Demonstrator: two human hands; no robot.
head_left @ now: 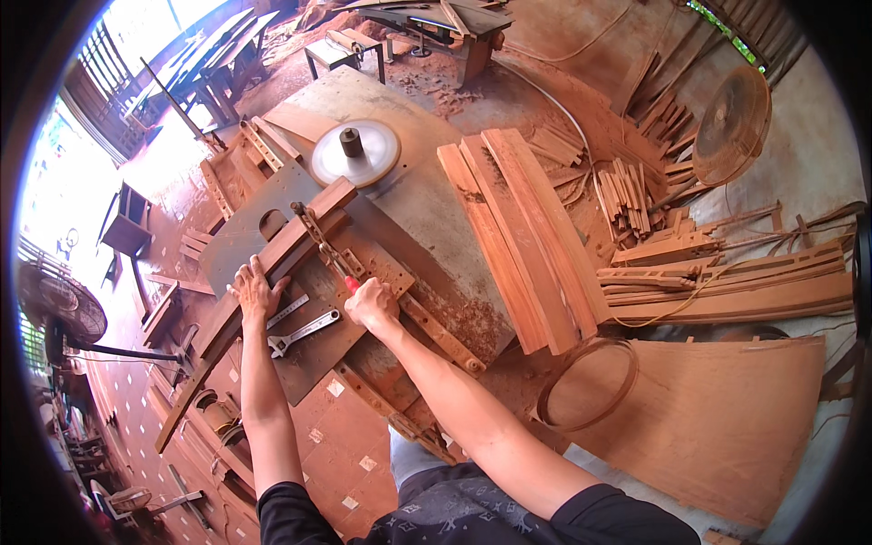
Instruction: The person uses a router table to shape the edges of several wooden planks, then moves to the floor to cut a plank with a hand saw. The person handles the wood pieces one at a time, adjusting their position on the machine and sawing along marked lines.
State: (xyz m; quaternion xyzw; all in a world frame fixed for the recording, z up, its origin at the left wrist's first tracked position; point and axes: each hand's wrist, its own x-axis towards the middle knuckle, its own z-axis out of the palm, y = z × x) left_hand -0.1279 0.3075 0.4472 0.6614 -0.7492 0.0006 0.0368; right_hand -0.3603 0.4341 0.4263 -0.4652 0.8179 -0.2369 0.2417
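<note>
Right, working down from the biggest thing to the smallest:

Machine table: a broad grey metal top, dusted with red sawdust, tilted across the middle of your view; it carries everything your hands are on.

Stack of boards: reddish planks lying along the table's right edge, well apart from both of your hands.

Round disc: a pale circular plate with a dark hub, at the far end of the table, beyond the workpiece.

Long wooden strip: this is the piece under your hands. Its long axis runs diagonally, from the low left by your left elbow up toward the disc at the far right. It lies flat on the dark steel plate.

Clamp bar: a slim metal bar with a red grip, crossing over the wooden strip and running back toward your right hand.

Adjustable wrench: lying loose on the plate between your two forearms, touched by neither.

Left hand: fingers spread, palm pressed flat on the wooden strip; it is the hand on the wood.

Right hand: closed in a fist around the red grip of the clamp bar, just right of the strip and not touching the wood.

Key relation: the strip sits directly under your left hand and just left of your right.
</note>
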